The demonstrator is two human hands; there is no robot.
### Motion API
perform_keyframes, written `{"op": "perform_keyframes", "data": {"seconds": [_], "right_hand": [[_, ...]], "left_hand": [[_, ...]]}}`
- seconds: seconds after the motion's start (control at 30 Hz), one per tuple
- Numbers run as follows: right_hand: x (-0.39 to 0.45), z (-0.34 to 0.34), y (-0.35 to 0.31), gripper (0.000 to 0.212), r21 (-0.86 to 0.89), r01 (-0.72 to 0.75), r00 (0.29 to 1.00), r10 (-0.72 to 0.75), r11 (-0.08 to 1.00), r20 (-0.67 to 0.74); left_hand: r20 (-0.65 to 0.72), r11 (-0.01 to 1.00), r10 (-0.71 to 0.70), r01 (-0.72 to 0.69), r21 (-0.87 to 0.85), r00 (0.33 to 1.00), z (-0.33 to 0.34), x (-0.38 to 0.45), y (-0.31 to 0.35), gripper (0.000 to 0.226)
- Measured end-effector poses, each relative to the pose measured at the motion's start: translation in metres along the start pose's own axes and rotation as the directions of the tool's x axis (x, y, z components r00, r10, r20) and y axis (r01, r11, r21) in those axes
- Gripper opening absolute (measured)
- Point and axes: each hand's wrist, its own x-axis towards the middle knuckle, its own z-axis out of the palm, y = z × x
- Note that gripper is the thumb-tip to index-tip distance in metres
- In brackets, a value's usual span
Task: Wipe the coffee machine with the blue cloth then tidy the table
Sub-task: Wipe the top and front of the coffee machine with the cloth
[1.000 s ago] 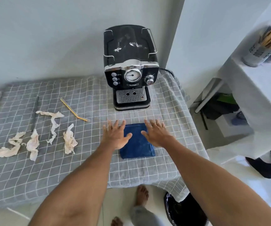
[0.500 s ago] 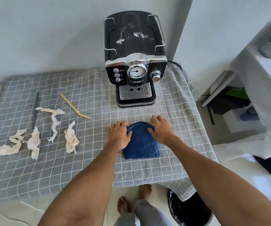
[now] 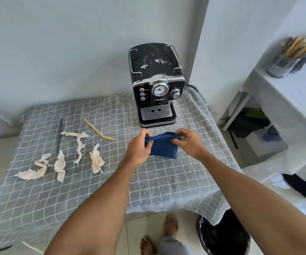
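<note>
1. Hands first: the left hand [image 3: 139,150] pinches the upper left corner of the blue cloth [image 3: 164,147] between thumb and fingers, and the right hand [image 3: 189,142] pinches the upper right corner the same way.
2. Between the two hands the cloth's top edge is raised and bunched (folded layers show along it), while its lower part hangs down to the grey checked tablecloth [image 3: 157,183].
3. Just behind the cloth stands the black coffee machine [image 3: 157,85], upright near the table's far right edge, its drip tray facing the person.
4. White smears mark the machine's flat top.
5. Left of the hands and well apart from them lie crumpled tissue scraps [image 3: 97,159], scattered over the tablecloth.
6. A yellow straw [image 3: 97,129] lies diagonally between the scraps and the machine, and a dark thin stick [image 3: 59,135] lies farther left, touching one scrap at its near end.
7. Below the table's near right corner sits a bin lined with a black bag [image 3: 224,234], beside the person's bare feet.
8. On a white shelf to the right stands a metal holder of chopsticks [image 3: 284,59], blurred.
</note>
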Motion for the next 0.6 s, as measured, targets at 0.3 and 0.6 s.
{"op": "perform_keyframes", "data": {"seconds": [0.3, 0.6], "right_hand": [[0.004, -0.065, -0.144, 0.015, 0.06, 0.321, 0.928, -0.301, 0.945, -0.218], [0.083, -0.114, -0.22, 0.015, 0.161, 0.418, 0.899, -0.383, 0.894, -0.211]], "left_hand": [[-0.43, 0.967, 0.13, -0.211, -0.146, 0.893, -0.094, 0.045, 0.085, 0.025], [-0.587, 0.908, 0.132, -0.335, -0.253, 0.799, -0.151, 0.127, 0.127, 0.022]]}}
